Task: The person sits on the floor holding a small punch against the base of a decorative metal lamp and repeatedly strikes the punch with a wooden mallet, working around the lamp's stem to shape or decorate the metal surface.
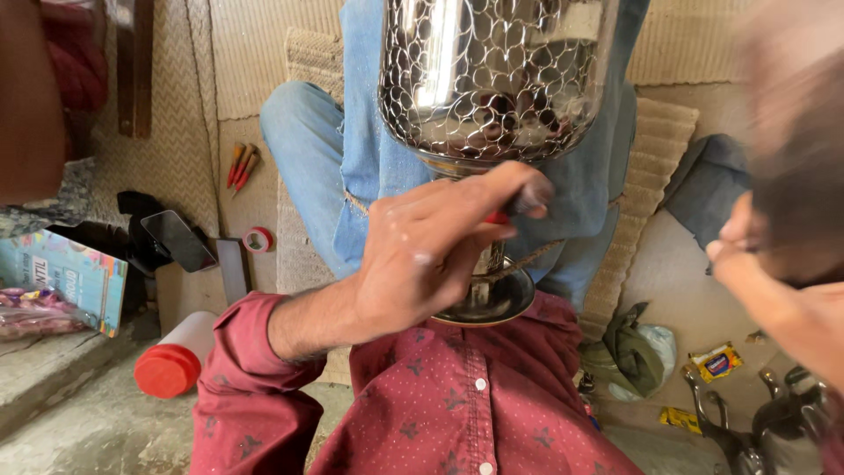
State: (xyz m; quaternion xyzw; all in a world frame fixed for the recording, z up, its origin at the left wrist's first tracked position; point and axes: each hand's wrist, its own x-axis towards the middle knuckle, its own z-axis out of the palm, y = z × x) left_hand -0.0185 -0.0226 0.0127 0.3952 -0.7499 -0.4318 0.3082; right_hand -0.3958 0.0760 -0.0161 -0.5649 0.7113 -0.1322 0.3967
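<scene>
Head view: a patterned silver vessel (pixel 492 79) with a stemmed foot stands on the person's lap, against the red shirt (pixel 466 405). The left hand (pixel 431 255) lies in front of the vessel's stem, fingers pinched shut on a small red-tipped tool (pixel 505 214) pressed near the stem. The right hand (pixel 774 281), right of the vessel and apart from it, is blurred; its finger state cannot be told. Left of the vessel lie a red-capped white bottle (pixel 176 356), a tape roll (pixel 258 239) and a phone (pixel 178 240).
</scene>
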